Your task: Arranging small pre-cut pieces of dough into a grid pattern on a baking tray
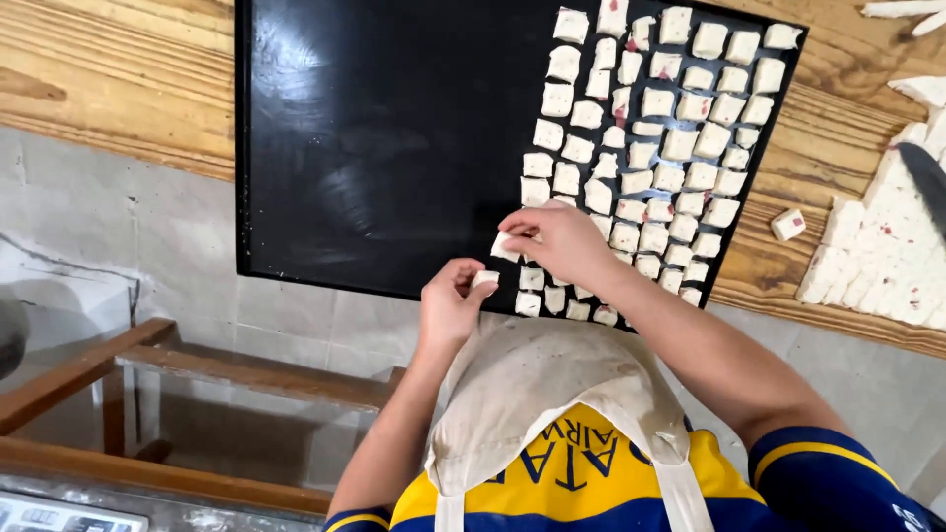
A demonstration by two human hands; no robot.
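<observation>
1. Black metal baking tray lies on a wooden worktop; both hands work at its near edge.
2. Left hand: fingers curled, thumb and forefinger pinched shut on one small white dough cube, held just over the tray's near rim.
3. Right hand: palm down, fingers bent, fingertips closed on a second dough piece, which sits at the tray surface just beside the left hand and a little farther from the body.
4. Rows of dough cubes, white with pink flecks, fill the tray beyond and to the right of the right hand; the nearest of them lie touching or just under its fingers.
5. Bare tray surface extends to the left of both hands.
6. Single loose cube rests on the wood, well to the right of the right hand, off the tray.
7. Cut dough slab, divided into squares, lies farther right still.
8. Beige apron over a yellow and blue shirt shows below the wrists.
</observation>
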